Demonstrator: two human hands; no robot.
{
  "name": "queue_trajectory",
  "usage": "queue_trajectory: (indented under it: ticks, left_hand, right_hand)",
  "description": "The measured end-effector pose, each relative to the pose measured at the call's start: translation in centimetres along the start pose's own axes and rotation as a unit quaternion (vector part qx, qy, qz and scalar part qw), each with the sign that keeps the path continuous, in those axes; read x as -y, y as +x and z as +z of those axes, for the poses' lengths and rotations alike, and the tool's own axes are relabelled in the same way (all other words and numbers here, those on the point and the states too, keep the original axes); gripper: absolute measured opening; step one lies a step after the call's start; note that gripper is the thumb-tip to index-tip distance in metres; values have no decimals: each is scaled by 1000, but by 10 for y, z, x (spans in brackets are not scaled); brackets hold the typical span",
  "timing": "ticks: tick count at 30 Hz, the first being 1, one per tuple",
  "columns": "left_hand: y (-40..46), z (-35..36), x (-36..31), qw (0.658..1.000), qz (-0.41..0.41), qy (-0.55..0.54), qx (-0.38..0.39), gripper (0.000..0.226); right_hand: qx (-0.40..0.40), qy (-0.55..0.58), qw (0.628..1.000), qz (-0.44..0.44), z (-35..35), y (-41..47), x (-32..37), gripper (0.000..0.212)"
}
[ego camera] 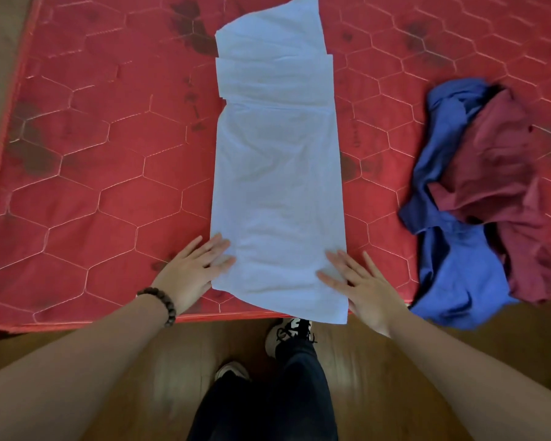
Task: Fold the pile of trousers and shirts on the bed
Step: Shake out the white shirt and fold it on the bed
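Observation:
A white shirt (275, 173) lies flat on the red mattress (109, 160), folded lengthwise into a long narrow strip that runs away from me; its near end hangs slightly over the mattress edge. My left hand (194, 272) rests flat at the strip's near left corner, fingers spread on the cloth. At the near right corner, my right hand (360, 288) lies flat with its fingers apart. Neither hand grips the fabric. To the right sits a crumpled pile: a blue garment (449, 256) under a maroon garment (503, 173).
The mattress has a hexagon quilt pattern and dark stains. Its front edge runs just in front of my legs and shoes (287, 332). Wooden floor (395, 361) lies below. A beaded bracelet (163, 303) is on my left wrist.

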State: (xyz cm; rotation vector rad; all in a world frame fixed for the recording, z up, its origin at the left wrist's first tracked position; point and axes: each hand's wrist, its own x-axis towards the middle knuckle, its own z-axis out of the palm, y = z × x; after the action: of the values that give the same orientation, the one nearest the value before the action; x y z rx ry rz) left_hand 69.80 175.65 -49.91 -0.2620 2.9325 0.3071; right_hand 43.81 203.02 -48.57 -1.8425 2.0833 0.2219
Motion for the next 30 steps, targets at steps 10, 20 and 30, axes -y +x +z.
queue_trajectory:
  ticks: [10, 20, 30]
  left_hand:
    - [34, -49, 10, 968, -153, -192, -55, 12]
    - [134, -92, 31, 858, -331, -325, -222, 14]
    - [233, -136, 90, 802, -407, -306, -311, 38]
  right_hand:
    - [-104, 347, 914, 183, -47, 33, -10, 31]
    - [-283, 436, 792, 320, -112, 129, -59, 25]
    - [-386, 439, 754, 300, -161, 238, -127, 32]
